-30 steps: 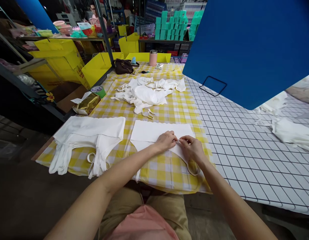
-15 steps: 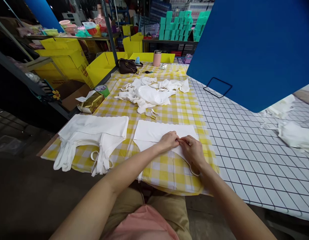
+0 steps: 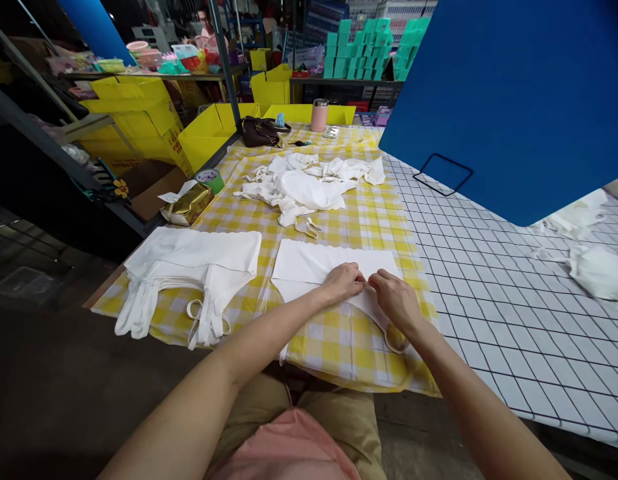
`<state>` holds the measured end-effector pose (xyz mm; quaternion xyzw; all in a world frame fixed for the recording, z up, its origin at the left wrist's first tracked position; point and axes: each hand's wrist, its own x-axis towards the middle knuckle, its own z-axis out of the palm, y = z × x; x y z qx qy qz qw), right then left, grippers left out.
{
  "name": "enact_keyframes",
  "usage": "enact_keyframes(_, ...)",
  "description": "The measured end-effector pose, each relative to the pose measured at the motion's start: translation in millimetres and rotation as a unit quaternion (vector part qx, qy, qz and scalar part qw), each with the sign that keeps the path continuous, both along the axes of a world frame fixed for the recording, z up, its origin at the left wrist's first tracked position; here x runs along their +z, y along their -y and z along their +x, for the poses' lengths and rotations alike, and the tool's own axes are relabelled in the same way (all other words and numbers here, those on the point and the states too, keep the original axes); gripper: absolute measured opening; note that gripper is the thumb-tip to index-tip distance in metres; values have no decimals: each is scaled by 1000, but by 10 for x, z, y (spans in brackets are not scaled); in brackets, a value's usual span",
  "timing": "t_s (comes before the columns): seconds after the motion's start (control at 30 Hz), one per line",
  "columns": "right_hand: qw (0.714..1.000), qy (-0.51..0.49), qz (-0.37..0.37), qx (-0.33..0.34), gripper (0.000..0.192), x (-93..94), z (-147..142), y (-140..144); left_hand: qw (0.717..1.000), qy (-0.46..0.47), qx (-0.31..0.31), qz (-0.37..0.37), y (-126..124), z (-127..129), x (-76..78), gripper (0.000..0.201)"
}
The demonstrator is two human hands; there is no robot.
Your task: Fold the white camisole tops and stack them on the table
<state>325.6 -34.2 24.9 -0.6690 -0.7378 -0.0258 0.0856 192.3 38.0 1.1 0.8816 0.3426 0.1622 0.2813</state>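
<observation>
A white camisole top (image 3: pixel 303 263) lies flat on the checked cloth in front of me, one thin strap looping at its lower right. My left hand (image 3: pixel 345 281) rests on its right half, fingers curled and pinching at the fabric. Just to the right, my right hand (image 3: pixel 395 299) is closed too, its fingertips at the same part of the top. A small gap separates the two hands; what exactly the fingertips grip is hidden. On the left lies a neat stack of similar white tops (image 3: pixel 193 257), straps hanging toward the table's front edge.
Crumpled white garments (image 3: pixel 303 187) form a pile farther back on the yellow checked tablecloth (image 3: pixel 333 340). A gold packet (image 3: pixel 189 203) and green tape roll (image 3: pixel 210 180) sit at the left edge. A blue board (image 3: pixel 509 107) overhangs the right side; a pink tumbler (image 3: pixel 319 115) stands behind.
My hands, which were touching at the fingertips, have moved slightly apart over the top. The whole view has shifted a little; the stack and pile look the same.
</observation>
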Motion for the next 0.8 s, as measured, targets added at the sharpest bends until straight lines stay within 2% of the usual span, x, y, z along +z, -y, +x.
enact_keyframes(0.1,999,40,-18,16,26,66,-70,15,1000,1,-2,-2,1,1,1,17)
enact_keyframes(0.2,1000,14,-21,-15,25,110,-141,66,1000,-4,-5,-13,8,-19,32,18)
enact_keyframes(0.3,989,-113,9,-93,15,137,-188,209,999,-13,-26,-19,9,-94,106,19)
enact_keyframes(0.37,964,-230,26,-134,16,147,-222,379,997,-22,-76,-18,-1,-183,181,23)
enact_keyframes(0.47,924,-355,7,-143,27,110,-300,733,984,-33,-171,-24,-23,-362,305,34)
enact_keyframes(0.53,913,-385,1,-138,29,28,-363,999,979,-36,-199,-36,-26,-512,366,37)
enact_keyframes(0.6,918,-371,26,-141,30,-90,-413,1257,981,-33,-187,-44,-10,-693,390,39)
enact_keyframes(0.73,950,-250,126,-140,30,-312,-451,1641,993,-58,-92,-34,72,-1134,336,43)
enact_keyframes(0.8,951,-229,153,-144,29,-364,-448,1728,995,-86,-51,-26,121,-1337,289,43)
